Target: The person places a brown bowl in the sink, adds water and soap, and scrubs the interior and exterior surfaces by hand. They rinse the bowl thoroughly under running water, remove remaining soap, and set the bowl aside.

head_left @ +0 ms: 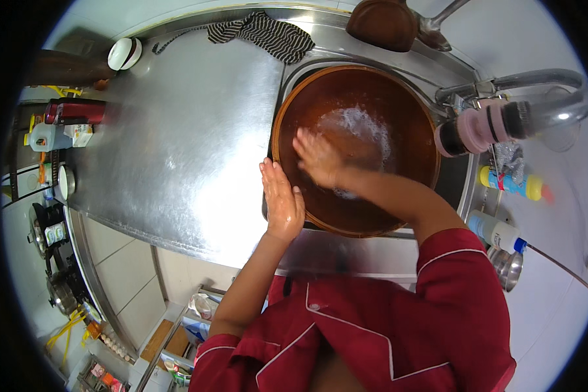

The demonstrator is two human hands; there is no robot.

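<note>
A large round brown basin [411,147] sits in the steel sink [458,182]. White suds [365,125] lie in a curved patch on its inner surface. My right hand [319,158] is over the inside of the basin, flat with fingers stretched out and blurred by motion. It holds nothing. My left hand [283,203] rests against the basin's left rim, wet and shiny. Its fingers are straight, and I see no object in it. Whether its palm presses on the rim is hidden.
A faucet [514,115] with a pink and black head juts in from the right. Bottles [495,230] stand right of the sink. A striped cloth [269,36] lies at the back of the steel counter [176,132]. A brown spatula-like utensil [382,24] hangs behind the basin.
</note>
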